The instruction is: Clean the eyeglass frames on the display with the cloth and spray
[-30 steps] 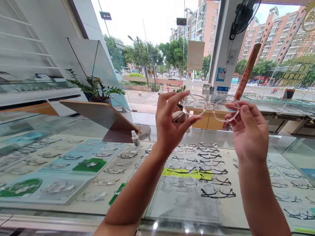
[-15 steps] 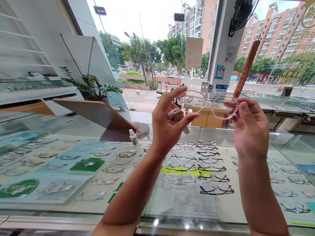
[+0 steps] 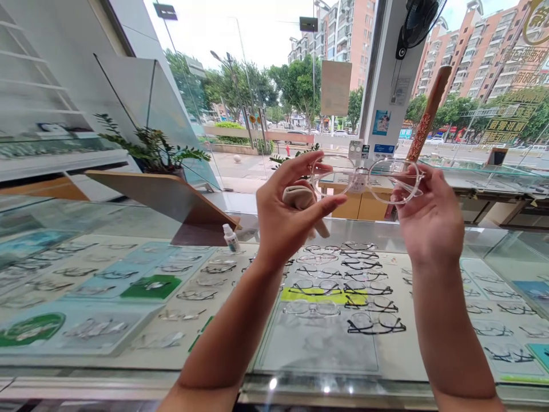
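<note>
A pair of clear-framed eyeglasses (image 3: 362, 170) is held up over the counter, lenses facing me. My left hand (image 3: 281, 214) has a folded beige cloth (image 3: 299, 197) tucked in its curled fingers; its index finger and thumb reach around the left lens, and whether they press the rim cannot be told. At the other end, my right hand (image 3: 433, 220) grips the eyeglasses by the right side of the frame near the temple hinge. Parts of the temples are hidden behind the fingers.
Below is a glass display counter (image 3: 317, 355) with rows of eyeglasses (image 3: 376, 324) inside. A small white spray bottle (image 3: 230, 238) stands on it, beside a tilted wooden board (image 3: 163, 191). Beyond are a potted plant (image 3: 156, 151), a window and another counter.
Both hands and the eyeglasses have shifted slightly left. My right thumb has moved off the front of the right lens rim. More of the cloth shows in my left hand.
</note>
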Demonstrator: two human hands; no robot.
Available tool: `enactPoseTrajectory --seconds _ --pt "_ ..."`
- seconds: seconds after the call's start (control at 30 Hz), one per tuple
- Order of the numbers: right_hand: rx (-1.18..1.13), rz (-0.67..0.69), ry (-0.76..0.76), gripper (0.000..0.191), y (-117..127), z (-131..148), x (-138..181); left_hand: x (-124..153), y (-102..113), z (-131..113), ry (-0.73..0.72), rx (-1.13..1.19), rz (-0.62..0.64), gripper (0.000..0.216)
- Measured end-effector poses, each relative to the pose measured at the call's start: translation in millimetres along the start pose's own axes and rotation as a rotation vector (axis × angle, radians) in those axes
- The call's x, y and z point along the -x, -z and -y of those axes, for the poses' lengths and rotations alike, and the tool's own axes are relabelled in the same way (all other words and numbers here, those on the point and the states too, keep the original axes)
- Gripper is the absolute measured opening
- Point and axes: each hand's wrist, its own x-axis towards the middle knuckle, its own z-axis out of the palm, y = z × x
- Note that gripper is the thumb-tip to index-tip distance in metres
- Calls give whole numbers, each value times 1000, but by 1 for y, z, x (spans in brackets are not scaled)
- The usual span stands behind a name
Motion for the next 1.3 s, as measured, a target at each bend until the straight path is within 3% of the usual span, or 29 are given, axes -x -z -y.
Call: enactPoseTrajectory --seconds 0.23,0.43,0.6,0.77,0.9,1.0,1.17,1.23,1.3 --pt "170 279 68 55 -13 3 5 0 -11 11 295 329 344 60" --pt "261 241 24 61 -11 9 5 -7 -22 1 449 416 506 62" --pt "158 266 73 66 -8 7 2 -15 -21 1 591 494 687 70" --pt "19 210 75 47 -12 7 1 -10 -25 -3 746 727 790 70" --pt "-142 218 66 42 -15 2 0 -7 -26 -6 946 879 768 66" --pt "-174 231 26 41 -16 -2 0 -5 -29 -6 973 904 756 65" --pt "-228 169 17 36 -17 -1 0 -6 -28 -10 823 676 799 72" --pt "-279 156 37 33 -16 0 -1 -8 -21 -11 748 484 715 66" --pt "-276 158 49 32 -13 -1 -4 -11 -10 -7 672 286 551 48"
